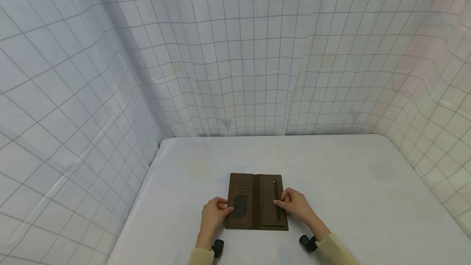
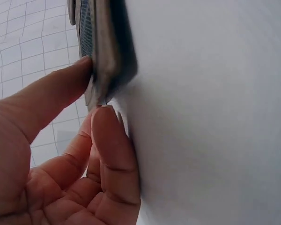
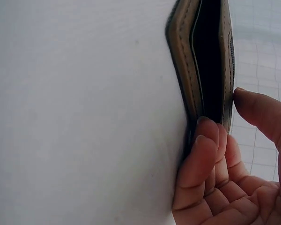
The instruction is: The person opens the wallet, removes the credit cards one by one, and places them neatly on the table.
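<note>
A long brown wallet (image 1: 256,201) lies unfolded on the white table. Its left half has card slots and a dark window; a zipper runs down the right half. My left hand (image 1: 214,218) pinches the left edge, thumb on the inner face. In the left wrist view, the fingertips (image 2: 104,123) meet the wallet's edge (image 2: 110,51) from below. At the right edge, my right hand (image 1: 295,205) holds the zippered half, thumb on top. The right wrist view shows a gap between the wallet's layers (image 3: 189,61), with fingertips (image 3: 207,130) at its lower end.
A white cloth covers the table (image 1: 331,167). White curtains with a dark grid (image 1: 235,60) hang behind it and at both sides. Each wrist wears a small black device, one on the left wrist (image 1: 218,248) and one on the right wrist (image 1: 307,243).
</note>
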Motion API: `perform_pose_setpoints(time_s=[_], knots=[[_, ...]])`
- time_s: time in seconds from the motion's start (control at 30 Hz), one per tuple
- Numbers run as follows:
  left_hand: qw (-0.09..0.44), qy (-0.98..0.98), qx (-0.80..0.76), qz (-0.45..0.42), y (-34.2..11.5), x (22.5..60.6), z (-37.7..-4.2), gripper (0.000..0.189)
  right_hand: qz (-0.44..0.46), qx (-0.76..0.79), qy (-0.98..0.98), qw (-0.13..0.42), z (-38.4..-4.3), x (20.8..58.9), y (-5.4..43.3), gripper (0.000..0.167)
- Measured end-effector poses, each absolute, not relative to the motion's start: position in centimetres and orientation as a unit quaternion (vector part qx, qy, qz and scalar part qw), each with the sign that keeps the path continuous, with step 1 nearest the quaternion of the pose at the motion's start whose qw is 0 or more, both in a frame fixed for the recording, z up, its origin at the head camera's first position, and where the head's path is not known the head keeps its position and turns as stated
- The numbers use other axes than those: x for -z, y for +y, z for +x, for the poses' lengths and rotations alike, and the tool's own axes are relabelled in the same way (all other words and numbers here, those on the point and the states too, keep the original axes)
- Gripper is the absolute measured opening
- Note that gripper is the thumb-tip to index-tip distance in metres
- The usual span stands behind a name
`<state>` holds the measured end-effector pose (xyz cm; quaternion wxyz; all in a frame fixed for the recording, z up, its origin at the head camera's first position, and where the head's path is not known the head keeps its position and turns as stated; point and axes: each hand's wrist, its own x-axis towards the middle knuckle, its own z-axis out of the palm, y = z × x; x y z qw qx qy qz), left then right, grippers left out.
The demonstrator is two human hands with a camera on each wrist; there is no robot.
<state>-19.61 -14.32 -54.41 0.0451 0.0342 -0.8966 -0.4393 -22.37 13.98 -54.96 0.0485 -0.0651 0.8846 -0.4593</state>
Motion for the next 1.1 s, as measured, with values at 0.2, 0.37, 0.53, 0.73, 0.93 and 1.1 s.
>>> perform_pose_setpoints(time_s=[0.2,0.37,0.53,0.73,0.93,1.1], knots=[[0.059,-0.9,0.432,0.026,-14.1,54.5,-19.4,0.029,-0.048,0.455,0.888,0.042,-22.3,55.1,13.9,0.034],[0.061,-0.901,0.428,0.031,-14.1,54.4,-19.3,0.031,-0.05,0.45,0.891,0.046,-22.2,54.8,13.6,0.03],[0.059,-0.902,0.427,0.032,-14.2,54.2,-19.3,0.034,-0.042,0.45,0.891,0.048,-22.2,54.6,13.3,0.027],[0.063,-0.903,0.423,0.035,-14.1,54.2,-19.3,0.033,-0.015,0.475,0.879,0.047,-22.1,54.6,13.2,0.035],[0.064,-0.903,0.424,0.034,-14.0,54.1,-19.3,0.032,-0.005,0.515,0.856,0.054,-22.0,54.5,13.1,0.042],[0.062,-0.903,0.425,0.026,-14.1,54.2,-19.4,0.028,-0.025,0.556,0.828,0.069,-22.0,53.9,12.4,0.035]])
